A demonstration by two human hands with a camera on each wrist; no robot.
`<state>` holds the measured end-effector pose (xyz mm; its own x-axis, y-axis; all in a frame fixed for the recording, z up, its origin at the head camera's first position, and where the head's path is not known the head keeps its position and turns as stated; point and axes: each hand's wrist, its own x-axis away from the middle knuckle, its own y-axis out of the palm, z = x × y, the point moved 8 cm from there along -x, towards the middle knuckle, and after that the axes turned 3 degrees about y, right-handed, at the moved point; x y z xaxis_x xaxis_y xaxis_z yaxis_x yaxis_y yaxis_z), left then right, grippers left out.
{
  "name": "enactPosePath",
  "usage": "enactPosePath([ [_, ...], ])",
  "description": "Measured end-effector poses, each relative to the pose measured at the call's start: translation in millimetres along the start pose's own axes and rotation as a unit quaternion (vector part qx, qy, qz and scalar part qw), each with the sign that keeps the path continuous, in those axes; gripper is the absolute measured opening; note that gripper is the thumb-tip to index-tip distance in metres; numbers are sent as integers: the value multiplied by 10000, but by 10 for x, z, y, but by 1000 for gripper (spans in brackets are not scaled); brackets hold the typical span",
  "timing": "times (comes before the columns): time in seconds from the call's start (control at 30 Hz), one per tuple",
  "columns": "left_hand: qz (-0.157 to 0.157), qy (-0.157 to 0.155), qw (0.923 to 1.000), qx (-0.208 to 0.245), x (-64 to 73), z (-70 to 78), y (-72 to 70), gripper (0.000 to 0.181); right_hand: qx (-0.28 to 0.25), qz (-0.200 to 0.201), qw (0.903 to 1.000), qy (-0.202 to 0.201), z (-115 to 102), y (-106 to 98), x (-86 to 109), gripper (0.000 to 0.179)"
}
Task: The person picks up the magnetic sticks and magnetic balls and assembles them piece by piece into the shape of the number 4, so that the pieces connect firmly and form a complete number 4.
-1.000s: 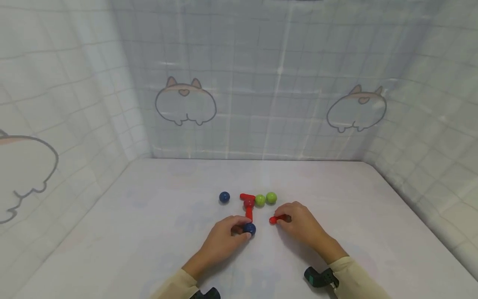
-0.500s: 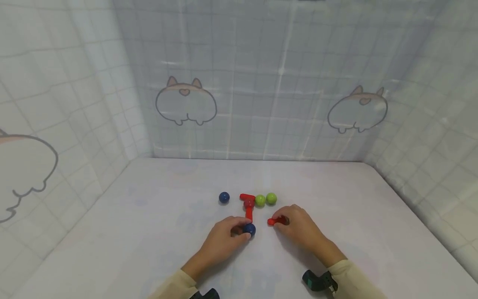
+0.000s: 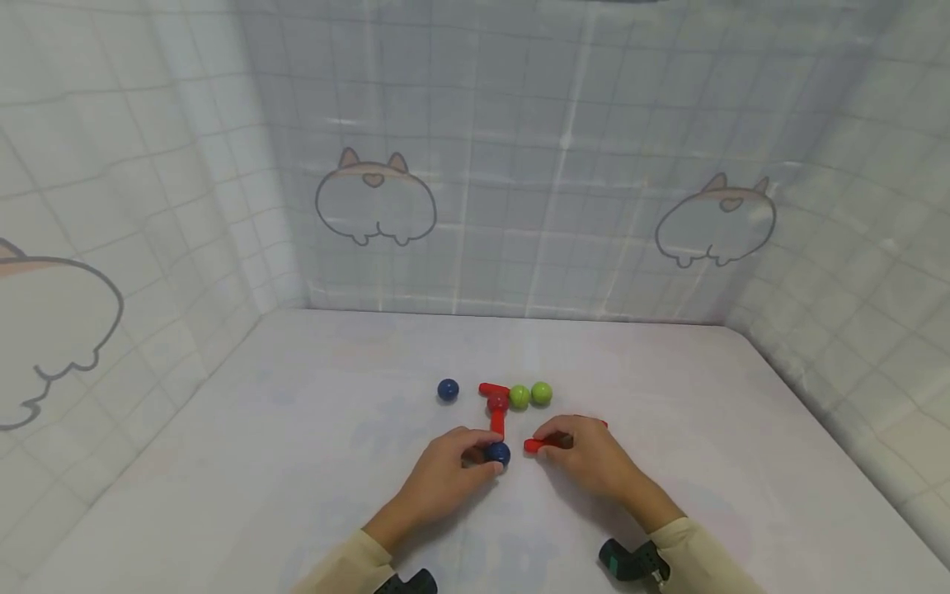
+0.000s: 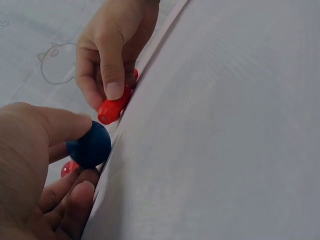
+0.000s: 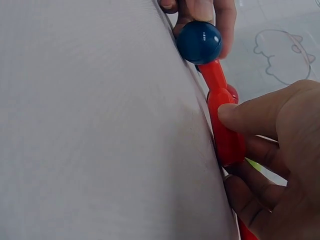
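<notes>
My left hand (image 3: 445,474) holds a dark blue ball (image 4: 90,145) between thumb and fingers, low over the white tabletop. To its right, my right hand (image 3: 590,454) pinches a short red rod (image 5: 229,147), whose end points left toward the ball. In the head view a small gap separates rod and ball. Just beyond the blue ball lies a red rod (image 3: 497,424), running up to a red ball (image 3: 497,402). A further red rod (image 3: 492,388) lies at that ball's far side. Behind my right hand another red piece (image 3: 592,419) is mostly hidden.
A second blue ball (image 3: 448,390) sits to the left of the red pieces. Two green balls (image 3: 519,397) are side by side at their right. Fabric with a grid pattern (image 3: 490,247) encloses the white table (image 3: 297,429) at the back and sides.
My right hand has moved slightly left and nearer to me with the red rod, closer to the blue ball. A red piece now shows behind it. My left hand stays in place.
</notes>
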<state>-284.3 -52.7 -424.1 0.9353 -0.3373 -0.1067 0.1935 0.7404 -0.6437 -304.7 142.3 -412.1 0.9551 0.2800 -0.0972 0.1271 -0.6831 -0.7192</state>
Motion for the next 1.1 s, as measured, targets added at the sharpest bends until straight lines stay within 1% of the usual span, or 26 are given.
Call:
enactPosePath([
  [0.13, 105, -77, 9999, -104, -17, 9, 5, 41, -55, 4, 10000, 9, -9, -9, 3, 16],
  [0.33, 238, 42, 9993, -297, -14, 17, 7, 39, -48, 24, 10000, -41, -27, -5, 8, 16],
  [0.47, 207, 81, 9992, -347, -21, 19, 17, 39, -100, 7, 9999, -32, -22, -5, 14, 16],
  [0.77, 108, 58, 9991, -416, -39, -4, 40, 40, -222, -177, 9996, -41, -47, 17, 47, 18],
  [1.1, 182, 120, 9986, -484, -38, 10, 24, 39, -227, -391, 9988, -201, -129, 86, 43, 17],
])
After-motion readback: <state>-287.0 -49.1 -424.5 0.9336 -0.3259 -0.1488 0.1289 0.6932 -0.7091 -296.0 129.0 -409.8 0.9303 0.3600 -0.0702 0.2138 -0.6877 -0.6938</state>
